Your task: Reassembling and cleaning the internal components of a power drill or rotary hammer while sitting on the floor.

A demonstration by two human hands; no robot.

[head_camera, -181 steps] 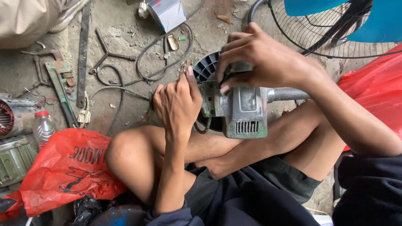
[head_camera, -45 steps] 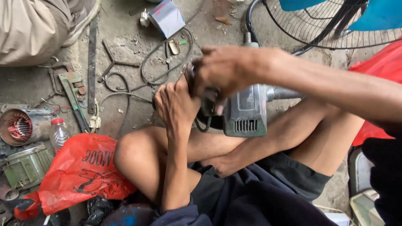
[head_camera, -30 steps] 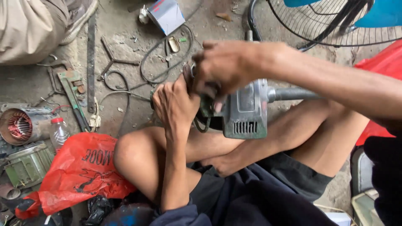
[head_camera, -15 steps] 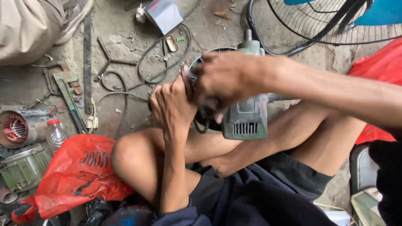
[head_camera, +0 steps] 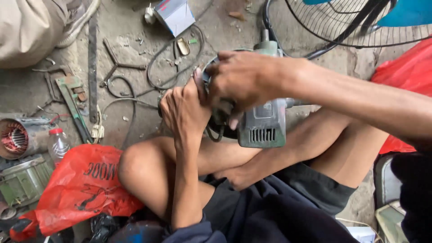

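A grey-green angle grinder (head_camera: 263, 126) rests above my crossed legs, its vented body facing me. My left hand (head_camera: 182, 110) is closed around the left side of its head, near the black guard. My right hand (head_camera: 240, 78) reaches across from the right and grips the top of the head, fingers curled over it. The disc and spindle are hidden under both hands. A dark cord loops under the tool by my left hand.
A red plastic bag (head_camera: 78, 191) lies at lower left beside a plastic bottle (head_camera: 57, 144) and a motor stator (head_camera: 18, 137). Loose wires, metal strips (head_camera: 92, 67) and a small box (head_camera: 175, 15) litter the concrete floor. A fan grille (head_camera: 355, 22) and another red bag (head_camera: 407, 67) sit at the right.
Over six seconds my right hand shifted from the rear of the grinder forward onto its head, and the tool turned slightly. The left hand kept its grip.
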